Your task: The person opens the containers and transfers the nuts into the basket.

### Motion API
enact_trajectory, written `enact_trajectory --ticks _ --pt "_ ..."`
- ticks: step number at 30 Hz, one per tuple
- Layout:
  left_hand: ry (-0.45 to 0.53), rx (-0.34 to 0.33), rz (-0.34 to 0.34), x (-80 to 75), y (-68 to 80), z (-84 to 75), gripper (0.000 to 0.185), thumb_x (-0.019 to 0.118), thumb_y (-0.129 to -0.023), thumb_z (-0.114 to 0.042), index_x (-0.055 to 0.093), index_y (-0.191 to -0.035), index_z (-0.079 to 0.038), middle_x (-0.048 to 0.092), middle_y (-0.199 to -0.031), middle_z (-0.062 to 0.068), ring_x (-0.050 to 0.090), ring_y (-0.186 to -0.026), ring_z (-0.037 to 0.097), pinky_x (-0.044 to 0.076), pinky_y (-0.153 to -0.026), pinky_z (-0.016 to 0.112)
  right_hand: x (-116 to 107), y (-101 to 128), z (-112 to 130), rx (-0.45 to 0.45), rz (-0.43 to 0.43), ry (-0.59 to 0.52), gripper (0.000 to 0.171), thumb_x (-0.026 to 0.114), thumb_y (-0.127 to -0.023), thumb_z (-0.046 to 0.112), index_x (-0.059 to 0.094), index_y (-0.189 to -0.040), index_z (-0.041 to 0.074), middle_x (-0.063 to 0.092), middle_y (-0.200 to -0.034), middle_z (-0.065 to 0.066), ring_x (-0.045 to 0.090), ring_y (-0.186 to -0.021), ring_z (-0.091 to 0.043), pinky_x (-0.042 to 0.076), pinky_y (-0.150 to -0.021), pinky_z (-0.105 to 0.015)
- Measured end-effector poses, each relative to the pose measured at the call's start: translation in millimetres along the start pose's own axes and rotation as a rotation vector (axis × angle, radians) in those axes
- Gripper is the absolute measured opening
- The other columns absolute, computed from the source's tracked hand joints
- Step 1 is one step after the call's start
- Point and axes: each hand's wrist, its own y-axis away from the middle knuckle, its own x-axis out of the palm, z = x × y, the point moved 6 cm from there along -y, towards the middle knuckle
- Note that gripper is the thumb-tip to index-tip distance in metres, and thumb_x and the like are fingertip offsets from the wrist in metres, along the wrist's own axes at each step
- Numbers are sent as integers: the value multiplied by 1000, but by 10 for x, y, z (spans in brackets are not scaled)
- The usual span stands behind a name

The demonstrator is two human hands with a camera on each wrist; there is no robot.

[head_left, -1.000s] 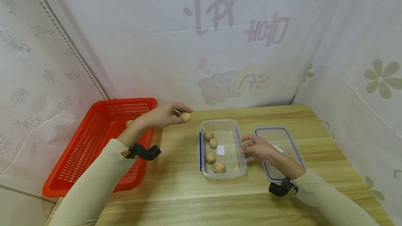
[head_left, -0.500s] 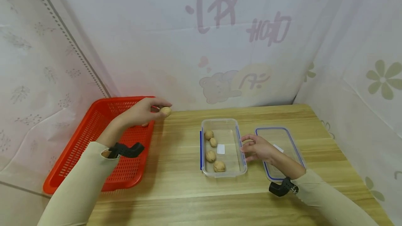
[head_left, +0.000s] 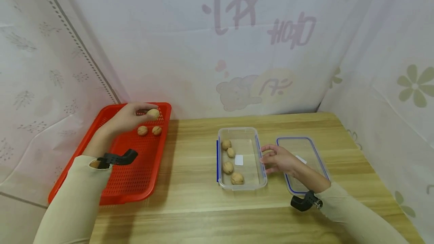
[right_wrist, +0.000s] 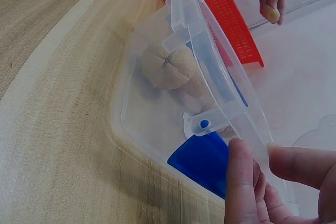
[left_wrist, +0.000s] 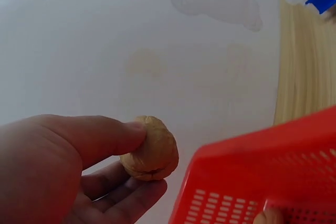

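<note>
Precariously, the left hand (head_left: 128, 119) pinches a walnut (head_left: 153, 114) above the one-o'clock corner of the red slotted basket (head_left: 125, 198). The rounded shell sits only at the fingertips, so a loosened thumb could let it slip, hit the rim and bounce onto the wooden table (head_left: 190, 206). At three o'clock of the clip-lock box (head_left: 242, 188), the right hand (head_left: 280, 159) touches its wall, fingers parted; a careless shove might roll its four walnuts (head_left: 228, 167).
</note>
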Motion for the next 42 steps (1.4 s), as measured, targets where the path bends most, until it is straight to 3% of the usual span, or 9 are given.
enact_trajectory --ticks 9,16,22,29,37,42 --pt "42 -116 -80 -125 89 350 66 57 -104 -42 44 -151 2 47 -147 28 44 -133 47 40 -104 65 -13 -14 -31 2 -2 -1 50 64 -96 1 37 -137 -9 62 -98 -8 63 -88 -18 62 -72 -34" --pt "117 -204 -162 -176 115 627 76 51 -105 -50 34 -155 4 40 -151 34 39 -136 51 35 -107 68 -30 -30 -57 0 -6 -7 53 65 -96 2 37 -139 -9 61 -99 -8 64 -87 -18 62 -72 -34" --pt "124 -222 -222 -181 104 895 65 48 -108 -37 34 -153 8 38 -151 36 38 -135 54 34 -108 70 -30 -34 -70 1 0 -5 52 65 -97 3 36 -139 -8 61 -98 -7 64 -87 -17 62 -72 -34" --pt "85 -248 -247 -116 76 1192 60 45 -110 -29 33 -153 11 37 -150 39 40 -131 55 38 -105 67 -32 -30 -73 -4 0 -9 52 64 -97 2 36 -139 -9 61 -97 -7 64 -86 -17 62 -70 -33" --pt "91 -373 -360 -5 64 1580 54 45 -109 -22 37 -151 10 40 -148 37 41 -133 52 39 -107 63 -38 -42 -74 -8 2 -4 51 63 -98 2 35 -139 -9 61 -98 -8 64 -87 -17 62 -71 -32" --pt "109 -447 -349 82 92 1741 54 47 -108 -19 37 -150 12 39 -147 38 41 -131 51 37 -109 62 -42 -54 -59 -4 -5 4 51 64 -97 2 36 -139 -8 62 -100 -9 65 -87 -18 62 -71 -33"
